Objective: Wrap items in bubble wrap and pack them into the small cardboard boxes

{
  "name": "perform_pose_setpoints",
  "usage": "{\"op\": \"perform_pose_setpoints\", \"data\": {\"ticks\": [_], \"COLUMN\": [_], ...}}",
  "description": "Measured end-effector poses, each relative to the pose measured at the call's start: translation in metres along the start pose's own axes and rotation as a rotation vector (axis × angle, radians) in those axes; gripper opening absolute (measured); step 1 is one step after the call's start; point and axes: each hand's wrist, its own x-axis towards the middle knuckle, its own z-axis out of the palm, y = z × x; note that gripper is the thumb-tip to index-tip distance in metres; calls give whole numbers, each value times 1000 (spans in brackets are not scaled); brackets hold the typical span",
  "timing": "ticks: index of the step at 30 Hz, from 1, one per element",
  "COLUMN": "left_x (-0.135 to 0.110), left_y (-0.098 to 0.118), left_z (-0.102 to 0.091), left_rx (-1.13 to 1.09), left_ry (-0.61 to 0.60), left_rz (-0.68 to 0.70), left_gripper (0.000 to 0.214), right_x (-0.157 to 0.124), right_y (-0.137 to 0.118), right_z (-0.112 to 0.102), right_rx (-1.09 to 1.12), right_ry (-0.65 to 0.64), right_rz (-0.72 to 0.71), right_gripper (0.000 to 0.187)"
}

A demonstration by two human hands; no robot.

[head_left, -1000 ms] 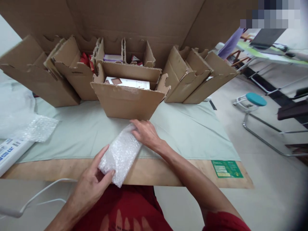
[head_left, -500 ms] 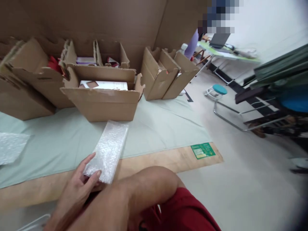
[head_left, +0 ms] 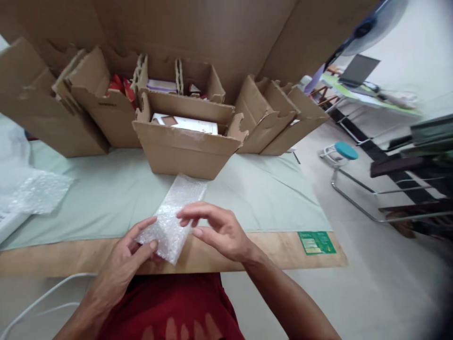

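Note:
A flat bubble-wrap bag point(head_left: 177, 198) lies slantwise over the front of the cloth-covered table. Its near end is gripped between the thumb and fingers of my left hand point(head_left: 129, 252). My right hand point(head_left: 217, 231) hovers at the bag's right side, fingers bent and thumb apart, with nothing in it. Just beyond the far end of the bag stands an open cardboard box point(head_left: 180, 153) with a white box point(head_left: 198, 124) inside.
More cardboard bins point(head_left: 106, 108) line the back, some holding red and purple-white packages. Another bubble-wrap piece point(head_left: 42, 189) lies at the left. A green card point(head_left: 316, 242) is at the table's right front corner. A teal stool point(head_left: 346, 150) stands on the floor.
My right arm, which crossed in front of my left arm with its hand hidden, has come back to the right; its hand now shows beside the bag. The view has turned left.

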Motion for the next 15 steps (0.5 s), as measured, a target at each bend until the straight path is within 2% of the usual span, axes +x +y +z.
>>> {"op": "perform_pose_setpoints", "data": {"ticks": [1, 3, 5, 6, 8, 11, 13, 15], "left_x": [0, -2, -3, -4, -6, -10, -16, -26], "left_y": [1, 3, 7, 9, 16, 19, 10, -13], "left_z": [1, 3, 7, 9, 14, 11, -5, -34], "left_rx": [-44, -109, -148, -166, -167, -47, 100, 271], "left_ry": [-3, -17, -34, -42, -53, -12, 94, 231], "left_rz": [-22, -58, -73, -78, -80, -49, 37, 157], "left_gripper": [80, 80, 78, 77, 76, 78, 78, 74], "right_x": [-10, -31, -44, -47, -47, -41, -39, -40], "right_y": [6, 18, 31, 37, 49, 62, 66, 68], "right_z": [-5, -5, 6, 13, 26, 34, 31, 27], "right_rx": [-145, -495, -746, -814, -858, -756, -650, -572], "right_ry": [4, -79, -179, -196, -136, 71, 179, 234], "right_rz": [-7, -14, -50, -79, -144, -173, -154, -123], "right_gripper": [35, 43, 57, 57, 49, 44, 45, 44]}}
